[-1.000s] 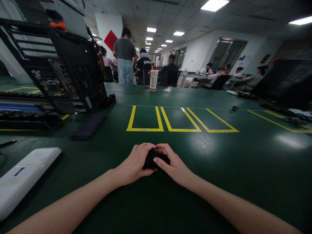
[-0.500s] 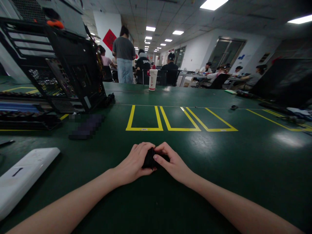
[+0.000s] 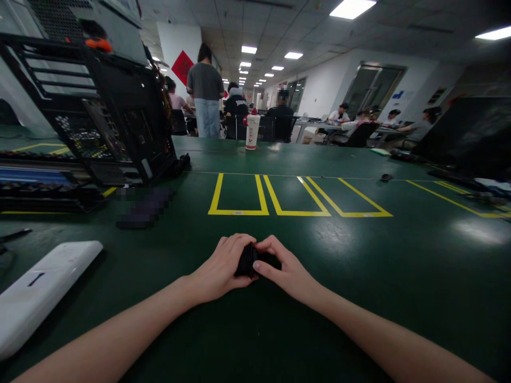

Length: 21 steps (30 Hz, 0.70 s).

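A small black object (image 3: 246, 262) is held between my two hands, low over the green table (image 3: 255, 330) or resting on it; I cannot tell which. Its kind is not clear, since fingers cover much of it. My left hand (image 3: 224, 264) wraps round its left side, thumb at the near edge and fingers over the far edge. From the right, my right hand (image 3: 286, 270) pinches its right side with thumb and index finger.
At the left stand a black computer case (image 3: 131, 122) and a white flat device (image 3: 48, 292); a blurred dark item (image 3: 146, 207) lies nearby. Yellow tape outlines (image 3: 239, 213) mark the table beyond my hands. Farther back are a white cup (image 3: 252, 130) and several people.
The whole view has shifted slightly. Both hands keep their hold on the black object, with no clear movement of the fingers.
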Tool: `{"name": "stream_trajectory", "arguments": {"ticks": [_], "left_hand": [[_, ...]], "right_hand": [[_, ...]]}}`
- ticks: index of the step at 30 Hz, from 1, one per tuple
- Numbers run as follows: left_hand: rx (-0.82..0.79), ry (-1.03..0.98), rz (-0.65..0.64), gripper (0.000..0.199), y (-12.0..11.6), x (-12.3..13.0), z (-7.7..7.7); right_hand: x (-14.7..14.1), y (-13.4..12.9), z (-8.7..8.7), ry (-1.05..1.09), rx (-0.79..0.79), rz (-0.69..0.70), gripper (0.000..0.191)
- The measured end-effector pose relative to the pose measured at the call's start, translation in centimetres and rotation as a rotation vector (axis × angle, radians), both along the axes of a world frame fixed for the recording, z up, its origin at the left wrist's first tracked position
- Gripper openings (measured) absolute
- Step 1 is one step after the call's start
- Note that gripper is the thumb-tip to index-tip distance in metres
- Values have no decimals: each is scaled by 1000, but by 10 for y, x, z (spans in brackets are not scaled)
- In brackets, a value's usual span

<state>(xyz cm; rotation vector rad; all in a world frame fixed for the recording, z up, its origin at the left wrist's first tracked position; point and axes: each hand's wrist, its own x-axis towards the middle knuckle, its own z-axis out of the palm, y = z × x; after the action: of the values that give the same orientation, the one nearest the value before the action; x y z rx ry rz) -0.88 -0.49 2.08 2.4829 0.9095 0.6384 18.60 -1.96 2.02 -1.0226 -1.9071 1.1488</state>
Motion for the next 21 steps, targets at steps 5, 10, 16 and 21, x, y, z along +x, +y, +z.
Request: {"name": "stream_trajectory", "arguments": {"ticks": [5,10,16,21], "left_hand": [[-8,-13,-6,55,-1,1,2],[-6,-7,-13,56,0,0,2],[-12,16,-9,59,-1,-1,2],[1,5,-19,57,-1,0,3]], "right_hand": [[-4,0,-1,-5,-37,-36,16],[-3,0,0,-77,-20,-58,26],[2,-4,1,-106,38,-3,32],[0,-5,0,-96,87,-17,15]]}}
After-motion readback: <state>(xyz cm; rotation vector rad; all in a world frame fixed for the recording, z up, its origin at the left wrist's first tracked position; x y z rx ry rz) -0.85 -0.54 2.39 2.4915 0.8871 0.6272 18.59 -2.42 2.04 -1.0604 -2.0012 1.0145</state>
